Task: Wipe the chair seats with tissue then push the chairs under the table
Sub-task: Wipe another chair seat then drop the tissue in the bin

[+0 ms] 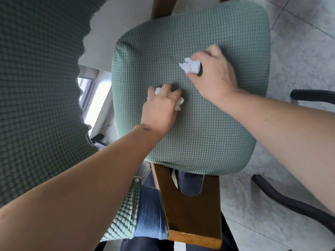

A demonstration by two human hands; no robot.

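Underneath, green waffle-knit seat [190, 51], grey floor [299, 51]

No readable text, labels, brands, nos. or signs anywhere in view. Chair seat cover [190, 105]: plain green waffle fabric, no tag or logo showing. Tissue wads on the seat: blank white. Wooden frame below the seat's near edge: no markings. Floor tiles to the seat's right: no print.
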